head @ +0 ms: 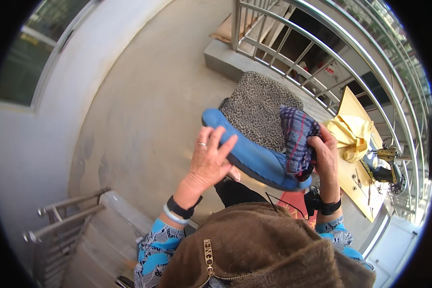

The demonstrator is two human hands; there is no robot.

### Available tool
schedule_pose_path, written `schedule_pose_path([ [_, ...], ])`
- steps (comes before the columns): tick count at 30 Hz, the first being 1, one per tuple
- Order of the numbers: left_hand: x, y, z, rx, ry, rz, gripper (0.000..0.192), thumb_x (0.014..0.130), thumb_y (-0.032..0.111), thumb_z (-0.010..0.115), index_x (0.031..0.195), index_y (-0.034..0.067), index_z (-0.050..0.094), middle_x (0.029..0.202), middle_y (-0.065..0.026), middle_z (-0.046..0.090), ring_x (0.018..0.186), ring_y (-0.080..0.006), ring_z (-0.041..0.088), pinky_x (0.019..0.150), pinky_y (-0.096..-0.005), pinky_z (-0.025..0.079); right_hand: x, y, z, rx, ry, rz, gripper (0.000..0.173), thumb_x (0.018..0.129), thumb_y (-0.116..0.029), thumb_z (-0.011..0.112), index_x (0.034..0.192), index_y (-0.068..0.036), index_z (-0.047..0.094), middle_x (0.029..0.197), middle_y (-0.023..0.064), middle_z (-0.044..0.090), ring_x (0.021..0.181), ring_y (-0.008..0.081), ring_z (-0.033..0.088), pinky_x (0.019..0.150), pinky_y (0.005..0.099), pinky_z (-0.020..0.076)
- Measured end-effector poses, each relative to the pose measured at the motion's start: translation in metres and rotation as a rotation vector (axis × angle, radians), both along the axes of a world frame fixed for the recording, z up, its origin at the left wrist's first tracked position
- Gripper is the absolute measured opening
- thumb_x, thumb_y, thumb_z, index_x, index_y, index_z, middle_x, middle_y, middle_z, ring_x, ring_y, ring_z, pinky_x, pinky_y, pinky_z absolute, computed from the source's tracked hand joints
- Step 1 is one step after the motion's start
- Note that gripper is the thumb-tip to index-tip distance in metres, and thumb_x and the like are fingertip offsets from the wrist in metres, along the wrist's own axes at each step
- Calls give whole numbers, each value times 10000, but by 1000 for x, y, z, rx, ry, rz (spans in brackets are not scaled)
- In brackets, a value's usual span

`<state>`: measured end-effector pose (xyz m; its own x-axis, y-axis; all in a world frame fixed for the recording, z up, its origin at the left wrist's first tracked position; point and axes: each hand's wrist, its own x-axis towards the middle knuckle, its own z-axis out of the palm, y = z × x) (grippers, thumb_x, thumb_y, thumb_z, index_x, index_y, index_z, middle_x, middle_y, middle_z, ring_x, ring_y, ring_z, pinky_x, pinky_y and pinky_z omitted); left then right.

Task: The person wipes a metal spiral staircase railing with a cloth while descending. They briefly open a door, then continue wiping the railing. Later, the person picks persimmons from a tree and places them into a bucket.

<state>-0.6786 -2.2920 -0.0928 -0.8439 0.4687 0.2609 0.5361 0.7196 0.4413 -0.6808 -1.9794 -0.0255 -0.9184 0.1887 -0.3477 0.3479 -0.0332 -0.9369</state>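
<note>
My right hand [324,151] pinches a folded plaid cloth [297,138], dark blue and grey with thin red lines, between thumb and fingers. The cloth overlaps the right end of a curved blue padded chair backrest [252,153]. At the left part of that backrest is my left hand [210,154], its fingers spread and holding nothing. Whether its fingertips touch the blue cover, I cannot tell. Beyond the backrest lies the chair's leopard-print seat [261,104]. A black band is on each wrist.
To the right, a wooden table [352,172] carries a black sewing machine [385,171] and a yellow cloth [352,133]. Metal railings [309,39] curve behind it. Stairs with a handrail [72,216] descend at lower left, beside a white wall [104,54]. Something red [288,199] lies below the backrest.
</note>
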Motion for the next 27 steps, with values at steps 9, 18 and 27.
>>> schedule_pose_path([
  [9,-91,-40,17,148,-370,-510,354,646,209,862,914,53,692,1071,-136,530,1035,-344,528,866,-464,492,-70,-120,-15,48,-375,355,304,860,-121,580,1122,17,649,828,23,650,742,106,583,644,292,491],
  [18,-198,-28,-37,129,-797,-823,426,741,123,741,1154,38,679,1140,-188,587,1098,-398,546,975,-437,467,-79,-160,-61,331,-465,46,492,883,-282,551,1110,154,574,1032,355,656,1016,457,651,893,483,496],
  [27,-328,-78,-62,237,-1571,-306,391,832,-6,606,1222,-35,609,1102,-116,700,1022,-198,691,893,-372,579,-206,-257,-88,173,-471,-252,418,870,-259,502,1049,85,659,1001,296,689,958,388,667,882,466,497],
])
